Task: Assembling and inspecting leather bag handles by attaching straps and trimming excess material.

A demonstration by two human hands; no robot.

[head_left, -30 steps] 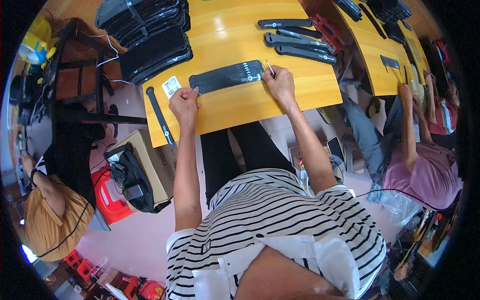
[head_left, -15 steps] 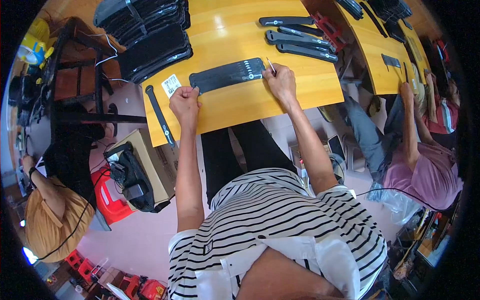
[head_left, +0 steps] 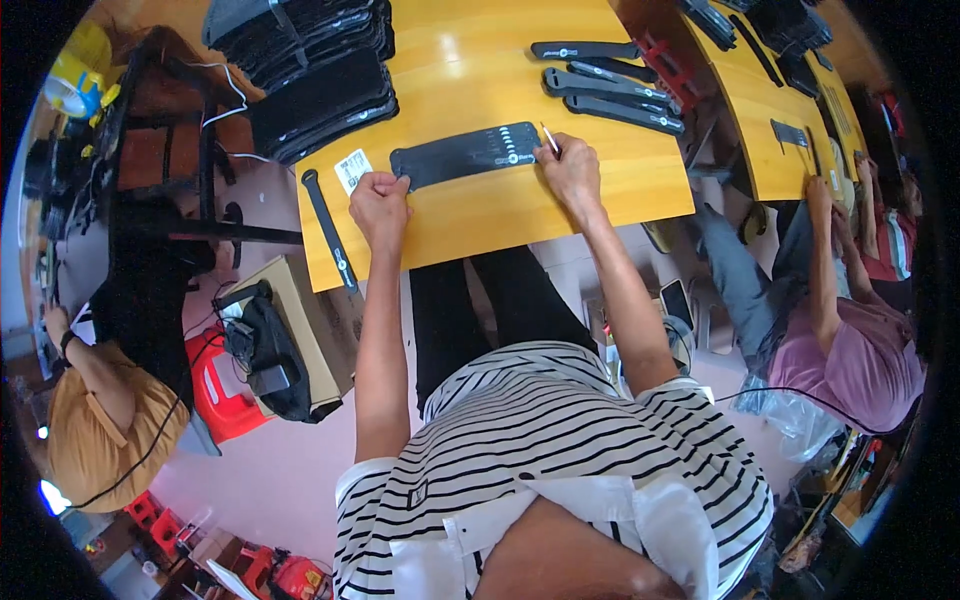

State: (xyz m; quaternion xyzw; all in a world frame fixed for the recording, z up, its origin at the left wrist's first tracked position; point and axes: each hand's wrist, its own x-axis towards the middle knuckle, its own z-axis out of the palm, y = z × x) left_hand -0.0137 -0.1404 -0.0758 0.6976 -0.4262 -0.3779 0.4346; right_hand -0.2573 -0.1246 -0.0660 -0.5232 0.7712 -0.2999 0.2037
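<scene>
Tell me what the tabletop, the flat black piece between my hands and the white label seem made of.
Tabletop: wood or wood-look laminate, glossy; faint grain, bright reflection. Flat black piece: perhaps plastic or coated fabric, low-sheen; little glare. White label: probably matte paper; flat, with dark print.

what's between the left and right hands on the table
The head view shows a wide black strip on the table, its left end at the left hand and its right end by the right hand, which holds a thin white tool.
</scene>
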